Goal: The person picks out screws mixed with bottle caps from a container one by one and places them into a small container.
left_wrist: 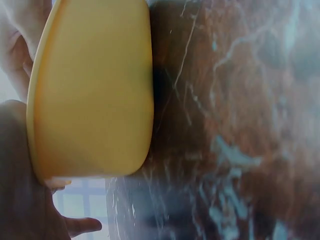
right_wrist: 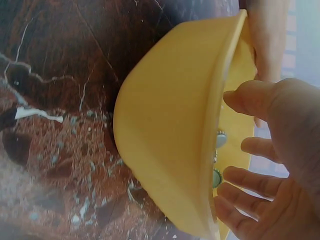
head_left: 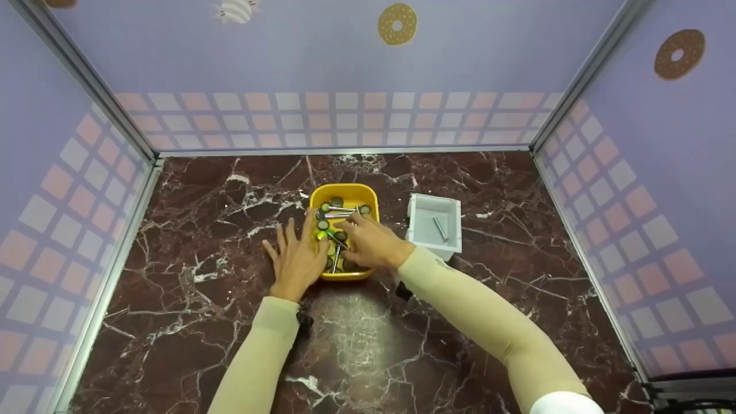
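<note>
A yellow tub (head_left: 344,276) holds several bottle caps (head_left: 324,225) and several silver bolts (head_left: 337,260). My left hand (head_left: 299,259) lies at the tub's left rim, fingers spread and mostly straight, its thumb reaching over the edge. Over the tub's right side reaches my right hand (head_left: 376,240), its fingertips down among the caps and bolts. In the right wrist view that hand's fingers are apart and loosely bent, and nothing shows between them. The left wrist view mostly has the tub's outer wall (left_wrist: 95,90), with part of the left hand beside its rim.
To the right of the tub stands a small whitish box (head_left: 422,244) with one silver bolt (head_left: 440,228) inside. Both rest on a dark red marbled tabletop (head_left: 218,322). Patterned panels (head_left: 345,69) enclose the back and both sides.
</note>
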The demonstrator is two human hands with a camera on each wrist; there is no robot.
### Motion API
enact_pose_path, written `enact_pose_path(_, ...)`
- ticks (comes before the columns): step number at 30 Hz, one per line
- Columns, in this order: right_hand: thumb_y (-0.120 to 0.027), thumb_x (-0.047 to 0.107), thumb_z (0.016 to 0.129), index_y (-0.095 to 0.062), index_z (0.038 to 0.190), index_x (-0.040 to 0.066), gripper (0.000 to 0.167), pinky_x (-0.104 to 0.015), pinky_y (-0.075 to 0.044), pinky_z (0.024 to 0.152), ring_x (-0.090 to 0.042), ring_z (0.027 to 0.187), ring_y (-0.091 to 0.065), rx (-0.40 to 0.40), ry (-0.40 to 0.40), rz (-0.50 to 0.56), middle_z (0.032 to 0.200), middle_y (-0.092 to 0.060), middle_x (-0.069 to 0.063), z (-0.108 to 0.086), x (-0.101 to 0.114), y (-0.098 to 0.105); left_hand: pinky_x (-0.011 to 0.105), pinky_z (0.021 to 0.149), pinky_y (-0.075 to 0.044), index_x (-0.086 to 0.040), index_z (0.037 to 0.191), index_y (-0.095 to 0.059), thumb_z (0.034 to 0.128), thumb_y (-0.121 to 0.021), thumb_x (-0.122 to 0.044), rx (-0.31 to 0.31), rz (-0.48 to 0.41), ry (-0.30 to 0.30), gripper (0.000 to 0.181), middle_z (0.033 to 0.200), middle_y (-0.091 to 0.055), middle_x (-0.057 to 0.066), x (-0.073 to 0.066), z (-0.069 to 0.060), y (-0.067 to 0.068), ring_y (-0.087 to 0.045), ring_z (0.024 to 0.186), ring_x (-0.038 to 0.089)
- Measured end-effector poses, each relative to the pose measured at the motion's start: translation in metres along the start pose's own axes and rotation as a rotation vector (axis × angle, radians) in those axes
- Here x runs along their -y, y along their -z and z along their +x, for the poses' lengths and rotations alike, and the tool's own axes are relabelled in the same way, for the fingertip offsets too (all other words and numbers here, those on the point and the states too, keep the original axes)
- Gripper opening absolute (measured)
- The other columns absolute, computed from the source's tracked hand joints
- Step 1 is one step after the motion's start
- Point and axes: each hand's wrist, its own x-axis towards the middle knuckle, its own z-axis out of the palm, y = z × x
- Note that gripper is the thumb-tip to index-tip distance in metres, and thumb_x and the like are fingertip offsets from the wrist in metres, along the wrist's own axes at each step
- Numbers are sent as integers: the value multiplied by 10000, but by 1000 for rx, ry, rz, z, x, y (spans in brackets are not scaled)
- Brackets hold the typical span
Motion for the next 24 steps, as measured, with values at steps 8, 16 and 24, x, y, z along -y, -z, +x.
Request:
enact_pose_path(8,-835,318,1074,-581,1712,107,718,-557,-664,1149,-418,1325,-735,118,-24,-1,1534,-662,-235,10,12,-5,891,1399,31,-411,1886,-181,1181,-468,-469,-3,64,-18,763,1931,-209,288,6,1,1,-103,1803,611)
enact_pose_path(16,-843,286,1072,-664,1571,7,599,-570,-659,1153,-462,1333,-734,145,-29,0,1518,-660,-311,22,18,-6,885,1404,19,-419,1881,-194,1174,-447,-453,-21,81,-17,752,1935,-193,289,5,2,-1,-106,1802,611)
enact_pose_path(24,-911,223,1014,-714,1482,34,541,-545,-663,1152,-424,1379,-709,193,-12,-6,1517,-667,-280,31,22,-7,874,1410,32,-439,1880,-182,1150,-407,-447,-22,65,-6,764,1932,-210,286,6,0,-2,-94,1808,601)
